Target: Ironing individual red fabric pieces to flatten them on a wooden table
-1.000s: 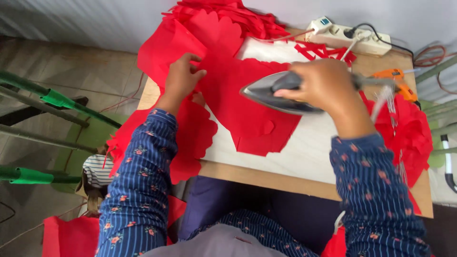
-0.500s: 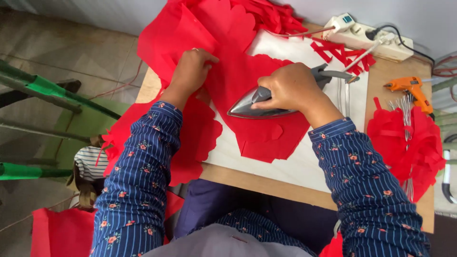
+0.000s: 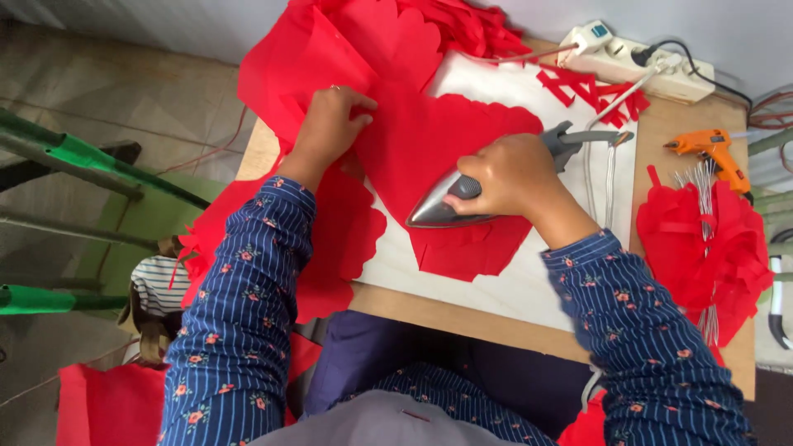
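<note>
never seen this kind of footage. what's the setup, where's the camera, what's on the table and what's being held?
There is no machine here: a person works with two bare hands, and the single camera sits on their head, looking down, so the striped blue sleeves at the bottom are their own arms. The right hand has its grip on the handle of a clothes iron, pressing a red fabric piece with a scalloped edge. The left hand lies flat on the same fabric, holding it down. The work lies on a white board on a wooden table. Also there: more red fabric, a white power strip, an orange glue gun and thin wires.
</note>
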